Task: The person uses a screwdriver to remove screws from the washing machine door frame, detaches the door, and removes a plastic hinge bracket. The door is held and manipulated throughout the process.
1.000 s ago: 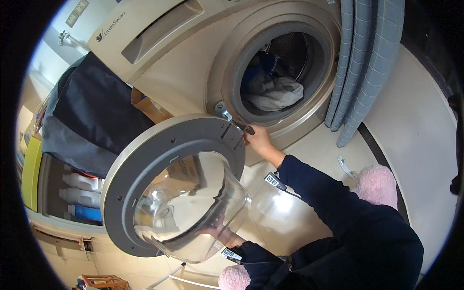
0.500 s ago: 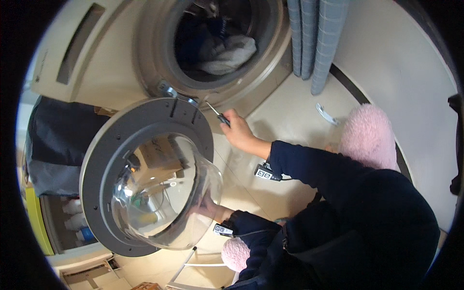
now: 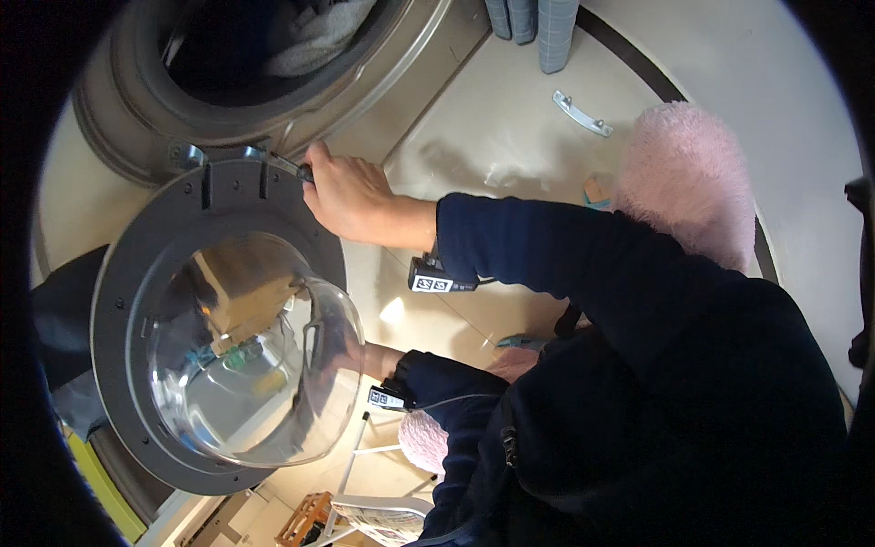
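Observation:
A front-loading washing machine has its round door swung open, a grey ring around a clear glass bowl. Metal hinge arms join the door to the machine. My right hand is closed round the dark handle of a screwdriver. Its thin shaft reaches to the door's upper edge at the hinge; whether the tip sits in a screw is too small to tell. My left hand is at the bowl's right side, blurred through the glass, with its fingers mostly hidden.
Light cloth lies in the drum. A curved silvery handle-like part and a small orange-brown block are on the floor. Grey checked fabric hangs at the top. A folding stool and wooden crate stand below.
My right hand has brought the screwdriver from beside the hinge to the hinge itself. The view has shifted, so the machine and door appear farther left. My left hand stays by the bowl.

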A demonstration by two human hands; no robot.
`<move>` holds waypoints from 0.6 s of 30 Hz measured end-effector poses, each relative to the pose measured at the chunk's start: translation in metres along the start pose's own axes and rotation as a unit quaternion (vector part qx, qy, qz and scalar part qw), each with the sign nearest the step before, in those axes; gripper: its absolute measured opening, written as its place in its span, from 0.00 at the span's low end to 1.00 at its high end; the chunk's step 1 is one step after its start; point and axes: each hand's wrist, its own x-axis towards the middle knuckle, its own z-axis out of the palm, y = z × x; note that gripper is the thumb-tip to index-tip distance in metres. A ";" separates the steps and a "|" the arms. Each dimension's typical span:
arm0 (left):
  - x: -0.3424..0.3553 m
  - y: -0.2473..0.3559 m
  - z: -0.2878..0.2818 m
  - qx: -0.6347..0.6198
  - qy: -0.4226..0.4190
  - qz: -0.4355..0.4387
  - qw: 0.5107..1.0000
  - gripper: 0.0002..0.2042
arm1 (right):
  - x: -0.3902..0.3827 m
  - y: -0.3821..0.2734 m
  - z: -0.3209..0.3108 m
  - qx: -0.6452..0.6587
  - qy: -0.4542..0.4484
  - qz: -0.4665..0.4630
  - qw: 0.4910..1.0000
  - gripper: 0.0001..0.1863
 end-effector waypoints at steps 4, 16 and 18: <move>-0.011 -0.014 0.018 0.133 0.000 0.069 0.989 0.57 | 0.004 0.001 0.002 -0.019 -0.020 0.019 0.999 0.17; -0.019 -0.004 0.077 0.168 0.007 -0.070 0.983 0.49 | 0.010 0.001 0.006 -0.018 -0.033 0.020 0.999 0.17; -0.008 0.003 0.090 0.211 -0.015 -0.143 0.967 0.48 | 0.011 0.002 0.008 -0.010 -0.033 0.017 0.999 0.17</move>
